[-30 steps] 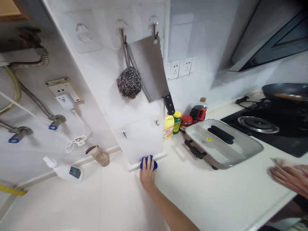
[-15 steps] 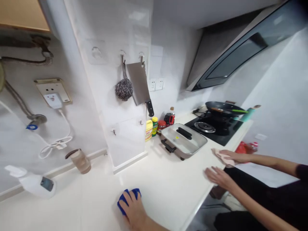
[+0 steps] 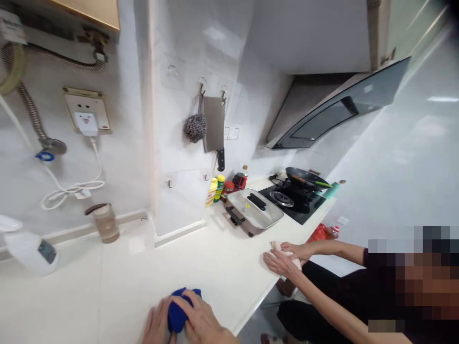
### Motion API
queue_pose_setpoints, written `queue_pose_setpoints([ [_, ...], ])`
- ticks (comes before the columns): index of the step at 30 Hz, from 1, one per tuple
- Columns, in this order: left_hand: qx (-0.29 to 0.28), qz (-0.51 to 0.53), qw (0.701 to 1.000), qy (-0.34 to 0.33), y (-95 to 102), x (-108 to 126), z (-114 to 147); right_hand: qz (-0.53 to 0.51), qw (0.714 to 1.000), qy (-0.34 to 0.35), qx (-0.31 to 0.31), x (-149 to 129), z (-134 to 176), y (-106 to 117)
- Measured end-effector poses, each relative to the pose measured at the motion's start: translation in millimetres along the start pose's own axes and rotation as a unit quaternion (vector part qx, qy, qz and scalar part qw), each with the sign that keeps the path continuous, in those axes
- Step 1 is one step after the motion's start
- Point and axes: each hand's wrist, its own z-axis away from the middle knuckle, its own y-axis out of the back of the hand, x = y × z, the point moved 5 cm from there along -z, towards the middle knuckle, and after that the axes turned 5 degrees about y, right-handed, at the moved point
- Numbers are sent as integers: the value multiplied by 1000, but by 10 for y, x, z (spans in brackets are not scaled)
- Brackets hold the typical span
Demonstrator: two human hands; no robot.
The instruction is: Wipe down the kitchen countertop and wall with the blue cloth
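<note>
A crumpled blue cloth (image 3: 177, 316) lies on the white countertop (image 3: 125, 286) at the bottom of the view. My right hand (image 3: 203, 319) grips it from the right, fingers bent over its top. On the cloth's left side is my left hand (image 3: 156, 321), its fingers against the edge and its thumb low at the front. Both wrists run toward the lower edge of the picture, and the cloth's underside is hidden.
Across the counter, another person's hands (image 3: 283, 262) press a pale cloth (image 3: 294, 261). Nearby are a lidded electric pan (image 3: 256, 212), condiment bottles (image 3: 218, 188) and a stove with a wok (image 3: 304, 177). At left stand a spray bottle (image 3: 30, 251) and a brownish jug (image 3: 106, 224). A cleaver (image 3: 214, 124) hangs on the wall.
My left hand has come into view and joined my right hand at the blue cloth. The other person's two hands have come together on the pale cloth. The view has shifted.
</note>
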Motion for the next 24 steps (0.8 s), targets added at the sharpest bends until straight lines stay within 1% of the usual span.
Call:
queue_pose_setpoints([
  [2, -16, 0, 1000, 8, 6, 85, -38, -19, 1000, 7, 5, 37, 57, 12],
  [4, -59, 23, 997, 39, 31, 112, -43, -47, 999, 16, 19, 91, 121, 29],
  [6, -121, 64, 986, 96, 75, 128, -59, -82, 996, 26, 39, 172, 185, 48],
  [8, -162, 122, 965, 163, 155, 185, -124, -116, 990, 38, 69, 277, 248, 88],
  [10, -176, 211, 936, 221, 252, 302, -244, -142, 981, 54, 120, 396, 319, 183],
  [11, -178, 270, 913, 251, 294, 371, -312, -151, 975, 58, 154, 462, 361, 254],
  [13, -167, 377, 852, 321, 355, 489, -432, -159, 960, 45, 228, 606, 457, 435],
  [14, -157, 411, 825, 356, 377, 532, -481, -157, 951, 31, 263, 671, 507, 536],
  [15, -146, 430, 804, 384, 397, 564, -524, -151, 944, 17, 293, 719, 551, 641],
  [16, -135, 439, 791, 404, 415, 587, -567, -143, 939, 7, 313, 742, 584, 743],
  [18, -127, 441, 786, 414, 451, 617, -671, -131, 934, -4, 333, 717, 605, 939],
  [20, -123, 442, 787, 413, 503, 611, -808, -140, 935, -16, 326, 618, 567, 1112],
  [22, -101, 431, 799, 406, 611, 564, -984, -165, 934, -32, 316, 482, 502, 1272],
  [24, -73, 417, 820, 385, 758, 509, -1176, -192, 928, -42, 315, 345, 438, 1416],
])
